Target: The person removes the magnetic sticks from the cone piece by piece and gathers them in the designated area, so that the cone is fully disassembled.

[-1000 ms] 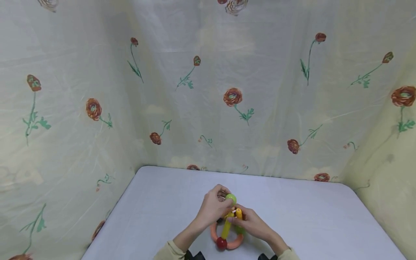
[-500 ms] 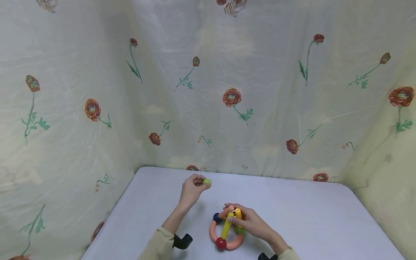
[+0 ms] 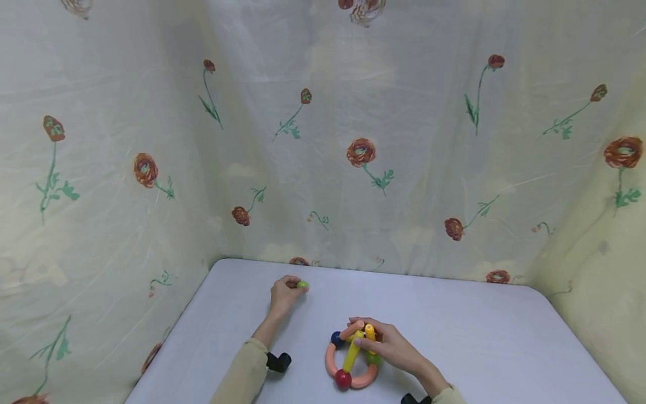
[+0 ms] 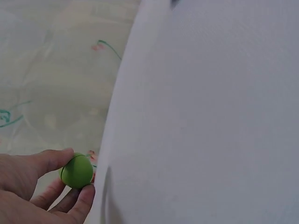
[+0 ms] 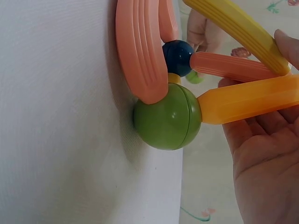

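Two hands: left hand (image 3: 284, 292) around green ball (image 3: 302, 285).

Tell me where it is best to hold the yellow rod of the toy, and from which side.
Probably at the bare middle of the yellow rod, coming from above: it leans up from the red ball on the pink ring, and the right hand already holds its top end.

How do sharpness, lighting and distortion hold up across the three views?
Head view: even soft light, wide-angle bowing, small left hand slightly soft. Left wrist view: green ball fairly sharp, curtain washed out. Right wrist view: big green ball sharp with a faint shadow on the table; background blurred.
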A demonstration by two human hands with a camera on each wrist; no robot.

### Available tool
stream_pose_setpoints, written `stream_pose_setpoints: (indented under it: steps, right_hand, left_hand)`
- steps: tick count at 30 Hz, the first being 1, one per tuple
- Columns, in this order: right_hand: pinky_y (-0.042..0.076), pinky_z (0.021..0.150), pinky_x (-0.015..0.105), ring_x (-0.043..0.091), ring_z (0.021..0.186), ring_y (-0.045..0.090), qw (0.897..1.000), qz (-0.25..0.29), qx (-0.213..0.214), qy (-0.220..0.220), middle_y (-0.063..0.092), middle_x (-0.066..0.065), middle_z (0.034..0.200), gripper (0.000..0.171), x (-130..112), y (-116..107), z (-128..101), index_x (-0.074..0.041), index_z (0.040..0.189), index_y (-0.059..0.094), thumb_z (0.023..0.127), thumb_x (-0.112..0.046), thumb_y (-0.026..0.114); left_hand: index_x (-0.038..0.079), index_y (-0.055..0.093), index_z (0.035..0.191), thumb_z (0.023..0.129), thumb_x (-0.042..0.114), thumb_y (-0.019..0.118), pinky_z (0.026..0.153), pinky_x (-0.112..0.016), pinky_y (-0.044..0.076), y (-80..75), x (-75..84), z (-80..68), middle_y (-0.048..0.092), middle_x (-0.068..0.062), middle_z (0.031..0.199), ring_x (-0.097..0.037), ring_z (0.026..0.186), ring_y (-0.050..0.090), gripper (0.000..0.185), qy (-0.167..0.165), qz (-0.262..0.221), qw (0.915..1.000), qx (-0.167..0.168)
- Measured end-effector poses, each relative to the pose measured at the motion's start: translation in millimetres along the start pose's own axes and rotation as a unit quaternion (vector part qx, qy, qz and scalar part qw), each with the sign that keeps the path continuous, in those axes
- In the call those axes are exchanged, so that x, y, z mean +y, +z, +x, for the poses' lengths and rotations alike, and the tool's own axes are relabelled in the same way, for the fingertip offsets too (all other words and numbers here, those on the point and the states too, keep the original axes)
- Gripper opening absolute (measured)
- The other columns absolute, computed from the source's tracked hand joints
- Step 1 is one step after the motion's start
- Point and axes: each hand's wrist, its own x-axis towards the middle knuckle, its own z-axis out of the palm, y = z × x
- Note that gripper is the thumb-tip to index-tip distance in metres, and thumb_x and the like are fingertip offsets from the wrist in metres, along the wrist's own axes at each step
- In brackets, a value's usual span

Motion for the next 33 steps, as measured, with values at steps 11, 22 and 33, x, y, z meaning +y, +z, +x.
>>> stream_pose_setpoints:
  steps: [11, 22, 33]
  right_hand:
    - [0.035, 0.109, 0.056, 0.031, 0.133, 0.046, 1.0, 0.004, -0.001, -0.004, 0.055, 0.004, 0.14, 0.05, -1.2, 0.2, -1.5, -0.012, 0.14, 0.05, 0.095, -0.034, 0.06]
    - [0.035, 0.109, 0.054, 0.032, 0.134, 0.045, 1.0, -0.002, 0.001, -0.004, 0.055, 0.005, 0.14, 0.053, 0.4, -1.7, -0.8, -0.01, 0.141, 0.049, 0.095, -0.034, 0.06]
    - [0.033, 0.11, 0.056, 0.033, 0.136, 0.042, 1.0, -0.006, -0.009, -0.011, 0.05, 0.009, 0.145, 0.047, 3.0, -2.3, 1.1, -0.012, 0.137, 0.054, 0.096, -0.035, 0.058]
  left_hand:
    - [-0.001, 0.07, 0.101, 0.077, 0.006, 0.078, 0.079, -0.035, 0.053, 6.5, -18.0, 9.7, 0.072, -0.016, 0.096, -0.026, 0.091, 0.067, 0.027, 0.001, -0.008, 0.9997, 0.024]
    - [-0.001, 0.069, 0.103, 0.076, 0.003, 0.078, 0.078, -0.036, 0.053, 6.6, -20.1, 11.2, 0.07, -0.016, 0.094, -0.024, 0.086, 0.066, 0.029, 0.026, 0.014, 0.9992, 0.028]
    - [0.001, 0.067, 0.104, 0.076, 0.005, 0.078, 0.084, -0.04, 0.05, 2.1, -14.3, -6.9, 0.066, -0.015, 0.102, -0.03, 0.1, 0.06, 0.03, 0.036, 0.006, 0.9983, 0.046]
